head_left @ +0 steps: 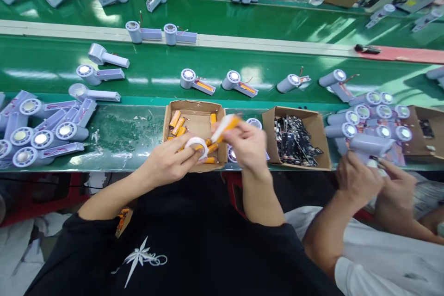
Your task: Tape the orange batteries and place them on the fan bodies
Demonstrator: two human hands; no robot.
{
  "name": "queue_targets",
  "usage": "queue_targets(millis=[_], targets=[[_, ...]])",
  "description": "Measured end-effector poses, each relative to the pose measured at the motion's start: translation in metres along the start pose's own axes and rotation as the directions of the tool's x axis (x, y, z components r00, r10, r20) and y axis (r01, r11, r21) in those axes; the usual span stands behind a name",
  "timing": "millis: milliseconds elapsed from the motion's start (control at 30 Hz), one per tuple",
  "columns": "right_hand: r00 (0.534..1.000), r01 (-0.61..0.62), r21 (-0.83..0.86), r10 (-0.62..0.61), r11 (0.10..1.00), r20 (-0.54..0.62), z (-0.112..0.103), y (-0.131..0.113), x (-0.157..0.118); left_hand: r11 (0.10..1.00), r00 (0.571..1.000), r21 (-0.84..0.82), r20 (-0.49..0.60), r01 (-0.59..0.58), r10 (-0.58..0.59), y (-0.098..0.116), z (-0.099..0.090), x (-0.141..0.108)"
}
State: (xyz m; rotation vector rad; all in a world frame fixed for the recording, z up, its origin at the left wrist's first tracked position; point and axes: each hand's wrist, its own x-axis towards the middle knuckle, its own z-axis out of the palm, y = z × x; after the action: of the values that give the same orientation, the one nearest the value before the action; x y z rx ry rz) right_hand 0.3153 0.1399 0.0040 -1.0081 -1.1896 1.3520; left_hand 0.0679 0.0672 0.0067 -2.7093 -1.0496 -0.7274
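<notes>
Left hand (169, 159) curls around a small white roll of tape (196, 145), fingers wrapped under it and thumb on its rim, holding it just above the near edge of an open cardboard box (169, 120). Right hand (246, 145) is pinched shut on an orange cylindrical cell (227, 127), which tilts up and to the right with its lower end meeting the tape roll (the cell is blurred, so I cannot tell whether a strip of tape already lies on it). Both hands hover over that box, which sits on the green workbench (121, 134) and holds more loose orange cells (176, 122) along its left side and front.

Just right of it stands a second cardboard box (314, 125) filled with small dark circuit boards (294, 141). A heap of pale lavender handheld fan housings (41, 132) lies at the left of the bench, and another heap (374, 118) sits at the right. Beyond the bench, a green conveyor belt (156, 67) carries more housings spaced apart, some with an orange cell showing in the open handle (204, 85).

At the lower right, a co-worker's two hands (357, 178) grip one lavender housing (369, 145) close to the right-hand heap.
</notes>
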Motion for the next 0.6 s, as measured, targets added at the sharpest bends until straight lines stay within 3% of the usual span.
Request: queue_targets(millis=[67,133,200,267,367,467,600], targets=[[0.953,0.195,0.037,-0.18,0.98,-0.244,-0.017,-0.003,0.011,0.998,0.995,-0.032,0.089,0.051,-0.048,-0.009,0.006,0.004],[0.899,0.29,0.051,-0.254,0.956,-0.357,-0.029,-0.005,0.018,0.989,0.977,-0.117,0.203,0.092,-0.067,-0.03,0.012,0.006],[0.918,0.259,0.057,-0.227,0.964,-0.326,-0.037,-0.005,0.014,0.967,0.951,-0.174,0.279,0.189,-0.135,-0.065,0.013,0.0],[0.95,0.199,0.054,-0.179,0.979,-0.257,-0.042,-0.001,-0.001,0.921,0.893,-0.075,0.285,0.383,-0.348,-0.107,0.007,-0.017],[0.962,0.163,0.045,-0.149,0.986,-0.23,-0.054,0.01,-0.028,0.746,0.726,0.201,0.178,0.634,-0.665,-0.172,-0.011,-0.056],[0.958,0.144,0.057,-0.124,0.988,-0.258,-0.06,0.022,-0.04,0.633,0.628,0.34,0.143,0.695,-0.765,-0.228,-0.022,-0.077],[0.968,0.132,0.092,-0.108,0.987,-0.225,-0.05,0.028,-0.038,0.525,0.531,0.482,0.138,0.702,-0.836,-0.294,-0.017,-0.063]])
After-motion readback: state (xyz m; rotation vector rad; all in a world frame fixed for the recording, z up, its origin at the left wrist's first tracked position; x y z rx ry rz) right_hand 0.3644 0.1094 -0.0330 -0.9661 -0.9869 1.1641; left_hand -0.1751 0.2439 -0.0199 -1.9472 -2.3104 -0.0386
